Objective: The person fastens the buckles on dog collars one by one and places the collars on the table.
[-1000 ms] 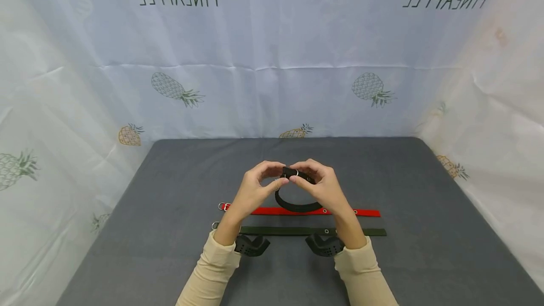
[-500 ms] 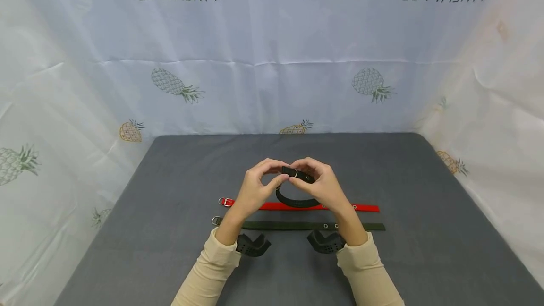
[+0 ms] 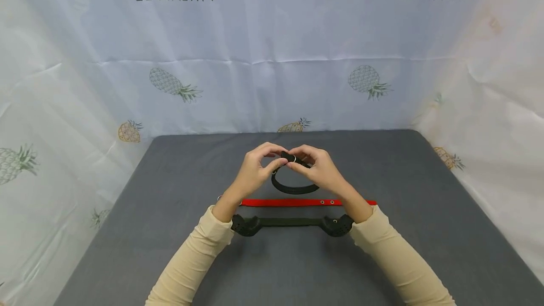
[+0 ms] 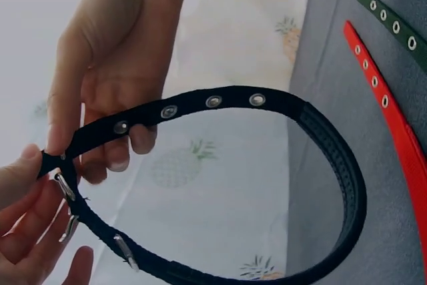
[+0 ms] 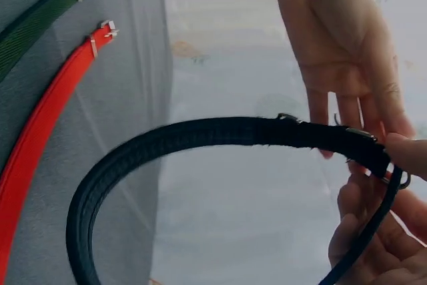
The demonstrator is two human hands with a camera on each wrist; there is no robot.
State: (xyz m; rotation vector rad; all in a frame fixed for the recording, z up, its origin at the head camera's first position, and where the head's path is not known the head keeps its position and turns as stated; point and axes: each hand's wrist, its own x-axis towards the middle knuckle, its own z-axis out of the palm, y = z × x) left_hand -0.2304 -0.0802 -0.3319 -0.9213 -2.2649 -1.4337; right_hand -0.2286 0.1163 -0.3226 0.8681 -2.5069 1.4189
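A black collar (image 3: pixel 294 190) is bent into a loop and held above the table by both hands. My left hand (image 3: pixel 251 170) grips it by the buckle end, thumb and fingertips at the folded-over strap. With thumb and fingers, my right hand (image 3: pixel 321 170) pinches the strap from the other side, the two hands' fingertips almost meeting. Metal eyelets (image 4: pixel 213 101) line the strap on the right hand's side in the left wrist view. The strap tip overlaps the metal buckle (image 4: pixel 65 186), which fingers partly hide. A further metal ring (image 4: pixel 125 251) sits along the band.
On the grey table (image 3: pixel 191 178) a red collar (image 3: pixel 289 202) lies straight, nearer me than the hands. A dark green collar (image 3: pixel 291 222) lies parallel to it, partly hidden by the black wrist devices (image 3: pixel 245 225). Pineapple-print cloth (image 3: pixel 255 98) hangs around the table.
Both hands and the black collar have moved slightly up and away in the head view, still gripping it. The forearms have spread wider, and the wrist devices now overlap the green collar.
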